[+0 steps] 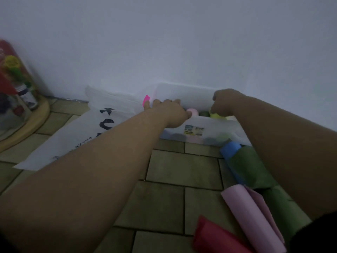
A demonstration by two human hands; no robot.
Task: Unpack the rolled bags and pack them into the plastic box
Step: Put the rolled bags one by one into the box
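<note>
A translucent plastic box (209, 130) stands against the wall, with a label on its front wall. Rolls show inside it: a pink roll (193, 111), a dark green roll (204, 113) and a yellow-green roll (215, 115). My left hand (169, 112) rests over the box's left rim, fingers curled beside the pink roll. My right hand (225, 103) reaches into the box from the right, fingers closed on the yellow-green roll. On the floor at the right lie a blue roll (230, 147), a green roll (249, 167), a pink flattened bag (249, 214) and a red one (213, 236).
A white plastic bag with black print (73, 137) lies on the tiled floor left of the box, with a bright pink tab (145, 100) at its edge. A round wooden tray with bottles (21, 99) sits at the far left. The wall (182, 42) stands right behind.
</note>
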